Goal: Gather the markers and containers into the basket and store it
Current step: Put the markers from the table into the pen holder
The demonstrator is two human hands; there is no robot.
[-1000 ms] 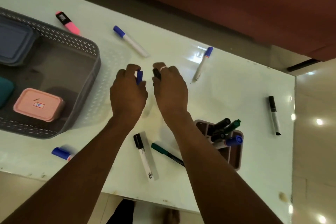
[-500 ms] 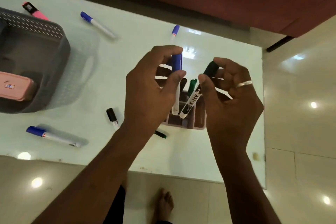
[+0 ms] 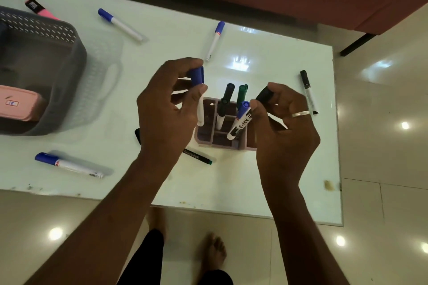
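Over the divided holder (image 3: 225, 143) at frame centre, the left hand (image 3: 166, 109) pinched a blue-capped marker (image 3: 198, 90) and the right hand (image 3: 284, 122) a black-capped marker (image 3: 250, 115). Either tip could have caught a divider and tipped the holder.

A: What colours lie on the pale mint-green glass bench (image 3: 266, 180)?

B: A grey plastic basket (image 3: 76, 58) with a perforated dash pattern along its rim holds a pink rectangular plastic container (image 3: 20, 105) bearing a small white label. A pink highlighter with a black cap (image 3: 40, 9) lies behind it.

A: And the markers?

B: Three white-barrelled markers with blue caps lie loose: one at the far side (image 3: 120, 25), one near the middle (image 3: 215, 39), one near the front edge (image 3: 69, 165). A mauve plastic divided holder (image 3: 223, 142) carries black-, green- and blue-capped markers.

A: In the hands?

B: The left hand (image 3: 166, 118) holds a blue-capped white marker (image 3: 198, 92); the right hand (image 3: 287, 132), wearing a silver ring (image 3: 300, 113), holds a black-capped white marker with black lettering (image 3: 243, 122).
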